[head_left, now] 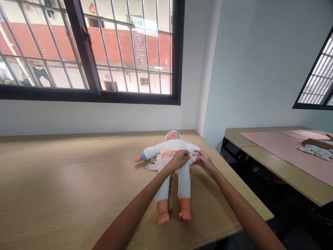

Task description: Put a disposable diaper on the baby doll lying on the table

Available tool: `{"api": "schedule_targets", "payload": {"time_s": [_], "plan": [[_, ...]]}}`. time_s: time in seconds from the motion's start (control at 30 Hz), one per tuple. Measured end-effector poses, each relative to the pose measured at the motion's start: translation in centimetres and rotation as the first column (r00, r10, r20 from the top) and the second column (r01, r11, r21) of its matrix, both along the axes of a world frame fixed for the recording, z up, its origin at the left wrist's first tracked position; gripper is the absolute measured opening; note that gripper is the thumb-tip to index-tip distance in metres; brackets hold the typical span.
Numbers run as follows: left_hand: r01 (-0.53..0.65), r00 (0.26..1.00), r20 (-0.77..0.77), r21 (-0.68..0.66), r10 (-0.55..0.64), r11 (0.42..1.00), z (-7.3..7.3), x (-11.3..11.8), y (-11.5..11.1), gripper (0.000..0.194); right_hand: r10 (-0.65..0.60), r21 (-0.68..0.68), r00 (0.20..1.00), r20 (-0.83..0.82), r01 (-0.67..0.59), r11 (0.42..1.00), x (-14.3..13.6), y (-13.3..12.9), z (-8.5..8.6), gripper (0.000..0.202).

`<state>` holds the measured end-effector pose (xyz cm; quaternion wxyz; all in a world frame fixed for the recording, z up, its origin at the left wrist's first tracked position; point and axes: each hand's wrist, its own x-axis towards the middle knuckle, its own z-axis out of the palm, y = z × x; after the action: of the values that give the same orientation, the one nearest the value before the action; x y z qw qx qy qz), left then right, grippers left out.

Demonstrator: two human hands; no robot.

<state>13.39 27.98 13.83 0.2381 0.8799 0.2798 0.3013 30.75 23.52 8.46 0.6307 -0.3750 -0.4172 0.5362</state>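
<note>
A baby doll (pixel 162 187) lies on its back on the wooden table (pixel 65 184), its head toward the wall and its bare feet toward me. It wears white clothes with blue cuffs and a patterned cap. A white diaper (pixel 153 166) with a colored print is around its waist. My left hand (pixel 180 159) is closed over the front of the diaper, near the doll's hip. Beside it on the right, my right hand (pixel 204 162) has its fingers bent at the white edge of the diaper; the exact grip is too small to make out.
At the right, a second table (pixel 275 158) carries a pink mat (pixel 283 149). Another person's hand (pixel 312 141) rests there by a patterned white cloth (pixel 316 151). A barred window is above my table, whose right edge is near my right forearm.
</note>
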Motion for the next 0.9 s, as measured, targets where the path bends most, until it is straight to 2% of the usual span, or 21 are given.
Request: {"api": "schedule_targets", "payload": {"time_s": [0.3,0.67,0.9], "plan": [[0.004,0.999,0.032,0.01,-0.005,1.0,-0.19,-0.04,0.3,0.008,-0.008,0.017,1.0,-0.01,0.008,1.0,-0.09,0.19,-0.18,0.045],[0.05,0.997,0.056,0.027,-0.051,0.998,-0.88,0.05,0.79,0.01,-0.023,0.036,1.0,0.006,0.023,0.999,-0.17,-0.01,0.05,0.046],[0.013,0.999,0.031,0.032,-0.014,0.999,-0.63,0.21,0.31,0.012,-0.027,0.046,1.0,0.004,0.027,0.999,-0.26,0.13,-0.14,0.043]]}}
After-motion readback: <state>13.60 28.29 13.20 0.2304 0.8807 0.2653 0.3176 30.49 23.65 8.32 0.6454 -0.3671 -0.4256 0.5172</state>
